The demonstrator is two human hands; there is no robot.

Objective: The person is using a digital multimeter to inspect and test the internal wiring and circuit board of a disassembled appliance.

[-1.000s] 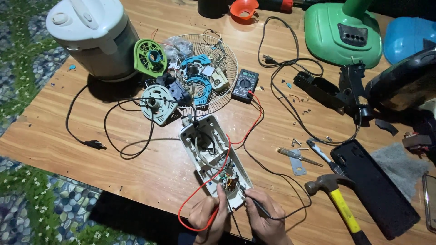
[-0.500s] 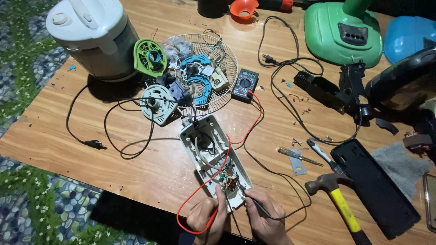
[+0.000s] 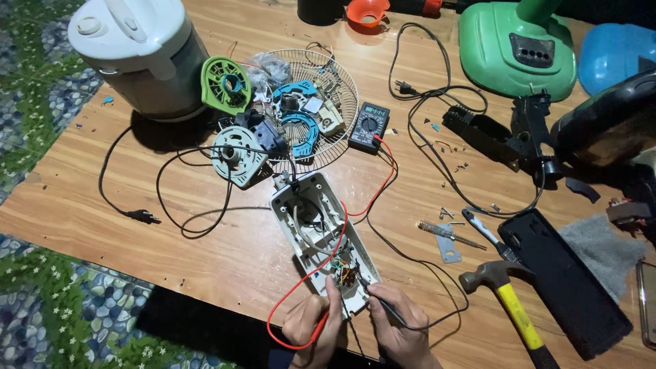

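While both hands sit at six o'clock on the table (image 3: 205,273), the left hand (image 3: 311,326) pinches a red probe (image 3: 320,329) and the right hand (image 3: 400,328) pinches a black probe (image 3: 383,306), tips inside the open white casing (image 3: 321,246); the meter (image 3: 369,126) lies at twelve o'clock.

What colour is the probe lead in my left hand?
Red, seen from the head camera: the left hand holds the red probe lead.
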